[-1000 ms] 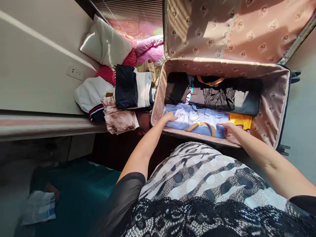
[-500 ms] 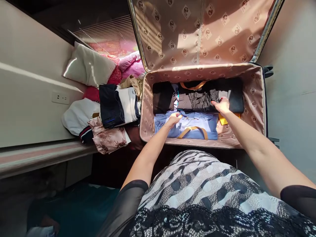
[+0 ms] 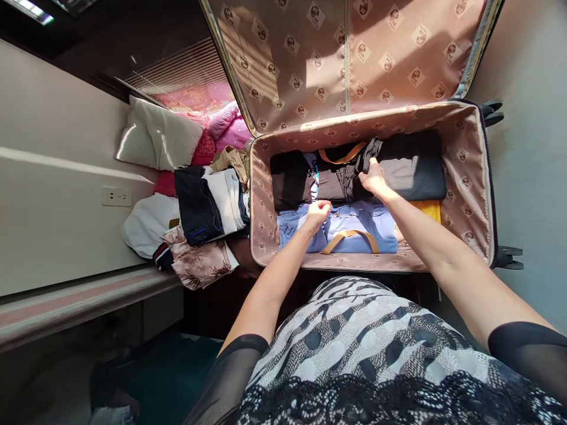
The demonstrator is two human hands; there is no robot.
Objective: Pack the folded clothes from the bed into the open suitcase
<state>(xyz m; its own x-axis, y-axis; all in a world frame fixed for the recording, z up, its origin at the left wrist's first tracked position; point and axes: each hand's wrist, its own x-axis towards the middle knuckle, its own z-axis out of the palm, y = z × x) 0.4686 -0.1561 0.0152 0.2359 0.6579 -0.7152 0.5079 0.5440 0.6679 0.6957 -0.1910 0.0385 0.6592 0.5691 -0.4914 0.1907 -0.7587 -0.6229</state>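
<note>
An open suitcase [image 3: 354, 261] with a pink-brown lining holds folded clothes. My right hand [image 3: 374, 177] is closed on a bunched dark grey garment [image 3: 371, 152] in the back row. Fingers curled together, my left hand [image 3: 317, 213] rests over the edge between that row and a folded blue garment [image 3: 354, 217]; what it pinches, if anything, is hidden. Right of my right hand lies a dark folded garment [image 3: 416, 168]. A yellow item [image 3: 429, 209] shows in front of it. One tan strap [image 3: 341, 158] crosses the back row, another tan strap [image 3: 349, 234] the blue garment.
The suitcase lid [image 3: 310, 65] stands raised at the back. On the left are folded dark trousers [image 3: 197, 203], a pink leaf-print cloth [image 3: 204, 260], a white cloth bundle [image 3: 150, 221] and a pale pillow [image 3: 159, 133]. A grey wall [image 3: 531, 177] rises at the right.
My right hand has moved left, bunching the dark grey garment and baring more of the dark folded garment. My left hand stays nearly in place. The view has shifted slightly.
</note>
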